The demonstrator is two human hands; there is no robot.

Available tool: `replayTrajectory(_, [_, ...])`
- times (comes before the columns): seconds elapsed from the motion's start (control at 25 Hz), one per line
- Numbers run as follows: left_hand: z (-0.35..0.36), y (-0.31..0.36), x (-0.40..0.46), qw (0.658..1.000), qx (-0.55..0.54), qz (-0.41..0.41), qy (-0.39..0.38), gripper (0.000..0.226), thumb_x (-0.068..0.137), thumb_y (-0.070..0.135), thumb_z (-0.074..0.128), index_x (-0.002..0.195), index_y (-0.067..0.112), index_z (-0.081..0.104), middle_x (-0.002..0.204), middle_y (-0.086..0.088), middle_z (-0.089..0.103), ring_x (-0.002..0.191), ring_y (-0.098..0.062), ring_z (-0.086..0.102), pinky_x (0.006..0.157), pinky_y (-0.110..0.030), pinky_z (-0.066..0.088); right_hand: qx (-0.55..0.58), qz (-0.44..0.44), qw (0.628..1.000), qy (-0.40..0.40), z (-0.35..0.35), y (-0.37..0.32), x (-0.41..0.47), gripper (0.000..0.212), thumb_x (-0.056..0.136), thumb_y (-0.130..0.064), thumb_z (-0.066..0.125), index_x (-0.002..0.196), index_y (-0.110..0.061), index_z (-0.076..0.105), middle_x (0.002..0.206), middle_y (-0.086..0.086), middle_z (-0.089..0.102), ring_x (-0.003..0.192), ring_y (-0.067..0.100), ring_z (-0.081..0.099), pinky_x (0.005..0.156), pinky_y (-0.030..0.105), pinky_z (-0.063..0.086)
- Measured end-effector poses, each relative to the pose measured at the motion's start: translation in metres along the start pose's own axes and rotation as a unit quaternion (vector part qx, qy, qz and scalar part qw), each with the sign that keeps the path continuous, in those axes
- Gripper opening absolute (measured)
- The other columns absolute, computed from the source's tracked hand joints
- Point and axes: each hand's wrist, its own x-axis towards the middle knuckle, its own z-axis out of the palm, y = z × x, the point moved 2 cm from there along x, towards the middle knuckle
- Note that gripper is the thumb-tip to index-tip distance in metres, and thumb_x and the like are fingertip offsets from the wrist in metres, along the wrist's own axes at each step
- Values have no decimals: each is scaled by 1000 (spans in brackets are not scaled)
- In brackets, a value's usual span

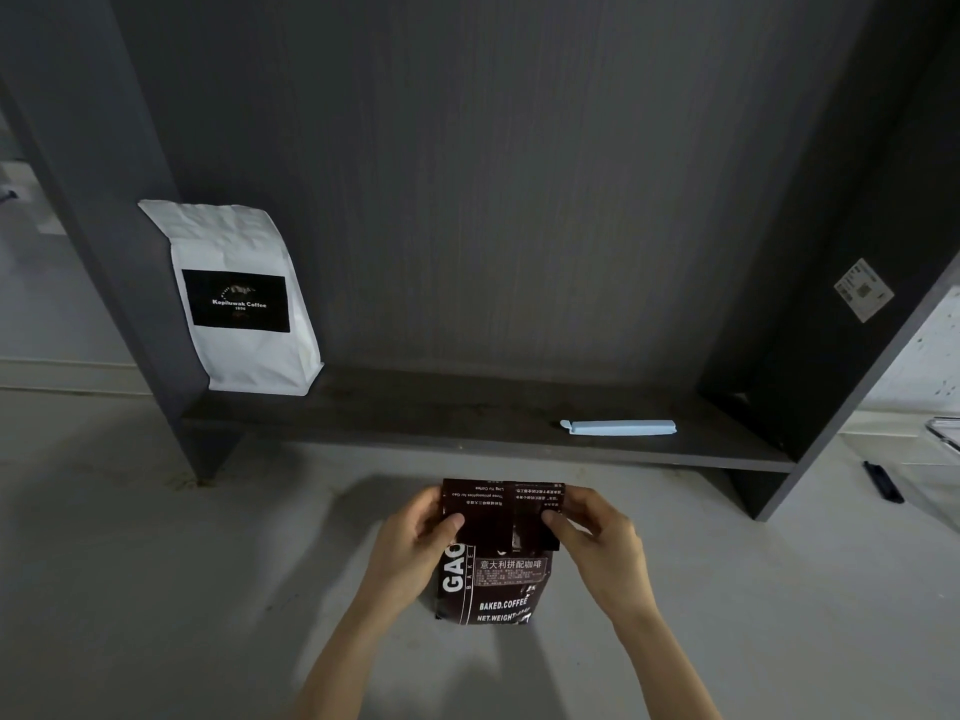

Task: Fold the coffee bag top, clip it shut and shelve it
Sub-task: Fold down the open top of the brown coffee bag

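A dark brown coffee bag [498,579] with white lettering stands on the pale floor in front of the shelf unit. Its top is folded down toward me, showing upside-down print. My left hand [415,543] grips the folded top at its left edge, thumb on the front. My right hand [597,537] pinches the fold at its right edge. A light blue bag clip [621,427] lies shut on the dark shelf board [441,413], up and to the right of the bag.
A white coffee bag [244,304] with a black label stands at the shelf's left end against the side panel. The unit's right side panel [831,356] carries a white sticker. A black pen-like object [883,482] and a clear item's edge lie on the floor at right.
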Motion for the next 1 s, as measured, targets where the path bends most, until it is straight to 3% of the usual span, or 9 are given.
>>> replayTrajectory(0.12, [0,-2,-1,1000,0,0,20,23,78,17,62,83,38,56,75,40,65,80,17,60,70,0,44,-8,5,1000,-14,0,3,-1,26,78,-6,64,89,-29,63,89,-15,68,84,-8,62,64,-2,44])
replayTrajectory(0.2, [-1,-4,-2,1000,-3,-7,20,20,79,15,62,86,34,57,74,27,70,79,16,60,70,0,44,-14,10,1000,-19,-1,8,0,28,78,-7,64,92,-32,63,92,-12,69,87,-7,63,68,0,45])
replayTrajectory(0.32, [-3,-7,-4,1000,-7,-20,6,20,82,9,59,93,26,58,88,20,65,80,17,60,72,-1,45,-40,10,999,-9,-2,9,1,26,77,-7,65,97,-23,66,90,-8,69,80,-10,62,66,-3,43])
replayTrajectory(0.4, [-4,-9,-5,1000,6,-18,-5,18,82,12,59,93,25,60,81,19,70,82,13,62,73,-3,46,-57,7,998,7,-2,9,1,21,77,-6,66,92,-21,68,85,-7,69,79,-2,63,62,-4,42])
replayTrajectory(0.56, [-2,-9,-5,998,54,10,19,12,80,22,62,77,33,59,80,30,69,79,0,66,77,-24,52,-85,-13,995,43,1,10,-1,28,76,-8,68,68,-33,61,72,-14,67,70,-11,61,59,-3,41])
replayTrajectory(0.68, [0,-4,-5,996,58,24,59,10,67,44,58,73,36,59,81,28,69,76,-2,67,77,-35,53,-93,-28,994,47,3,9,-3,31,77,-8,66,63,-34,57,69,-13,66,69,-12,59,57,2,43])
replayTrajectory(0.8, [0,1,-3,993,67,25,91,11,63,50,57,68,42,61,70,41,64,74,6,65,74,-27,52,-108,-52,991,54,2,6,2,35,78,-8,65,61,-36,54,67,-14,66,69,-9,60,56,5,43])
replayTrajectory(0.92, [2,3,0,990,94,38,100,13,72,39,62,83,35,67,64,53,53,70,20,59,67,-10,47,-115,-56,990,62,-1,6,9,34,78,-8,65,62,-37,54,63,-19,65,69,-9,61,57,4,43])
replayTrajectory(1.0, [4,1,3,990,91,39,102,32,68,50,56,89,30,70,67,47,59,73,12,63,68,-15,49,-103,-36,992,63,-1,10,11,31,77,-9,66,63,-35,57,56,-23,66,69,-9,61,57,2,43])
